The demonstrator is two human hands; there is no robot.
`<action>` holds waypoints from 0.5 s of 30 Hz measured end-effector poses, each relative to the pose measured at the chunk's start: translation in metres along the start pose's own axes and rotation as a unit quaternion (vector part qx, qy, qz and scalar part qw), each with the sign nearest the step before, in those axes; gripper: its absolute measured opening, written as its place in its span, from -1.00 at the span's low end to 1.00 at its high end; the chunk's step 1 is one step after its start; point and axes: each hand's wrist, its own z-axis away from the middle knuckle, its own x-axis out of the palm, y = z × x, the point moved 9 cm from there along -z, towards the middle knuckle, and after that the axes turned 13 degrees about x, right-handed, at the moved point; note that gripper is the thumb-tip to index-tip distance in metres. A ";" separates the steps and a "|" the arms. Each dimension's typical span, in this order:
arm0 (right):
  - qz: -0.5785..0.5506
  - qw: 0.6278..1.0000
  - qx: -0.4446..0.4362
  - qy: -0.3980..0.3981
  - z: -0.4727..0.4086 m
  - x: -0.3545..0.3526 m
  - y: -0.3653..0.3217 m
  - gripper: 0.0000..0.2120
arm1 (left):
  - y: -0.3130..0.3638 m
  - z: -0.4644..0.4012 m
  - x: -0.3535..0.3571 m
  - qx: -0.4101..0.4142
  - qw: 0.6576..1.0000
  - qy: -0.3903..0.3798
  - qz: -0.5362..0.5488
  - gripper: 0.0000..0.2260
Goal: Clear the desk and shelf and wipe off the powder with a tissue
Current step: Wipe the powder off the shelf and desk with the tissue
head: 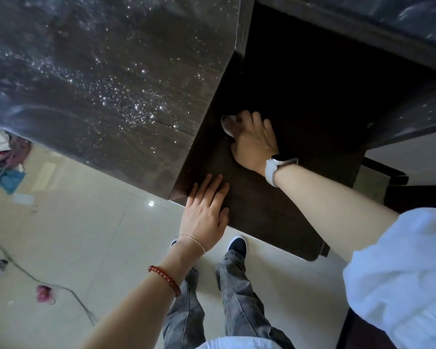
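My right hand [253, 142], with a white watch on the wrist, presses a crumpled white tissue [227, 123] onto the dark wooden shelf [262, 205] below the desk top; only an edge of the tissue shows past my fingers. My left hand [205, 212] lies flat with straight fingers on the shelf's front left corner. The dark desk top [106, 79] above and to the left is covered with a shiny plastic sheet and dotted with white powder specks.
A dark upper board [363, 21] runs across the top right. Pale tiled floor [86, 235] lies below, with a cable and a pink object [42, 293] at left and a pile of cloth and papers [3, 157] at the far left. My feet stand by the shelf edge.
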 end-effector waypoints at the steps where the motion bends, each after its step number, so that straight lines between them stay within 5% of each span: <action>1: 0.021 1.000 -0.012 0.001 -0.001 0.000 0.002 -0.46 | 0.000 0.000 0.000 0.000 1.000 0.000 -0.003 -0.56; 7: 0.031 0.998 0.048 -0.012 -0.014 0.003 0.002 -0.42 | 0.000 0.001 0.003 0.001 1.000 -0.011 -0.010 -0.56; 12: -0.018 1.000 0.000 -0.018 0.079 0.038 0.025 -0.45 | 0.001 0.011 0.005 -0.004 0.999 -0.037 -0.030 -0.54; 15: -0.026 0.995 0.098 0.010 0.143 0.053 0.085 -0.45 | 0.003 0.017 0.007 -0.010 0.996 -0.061 -0.057 -0.53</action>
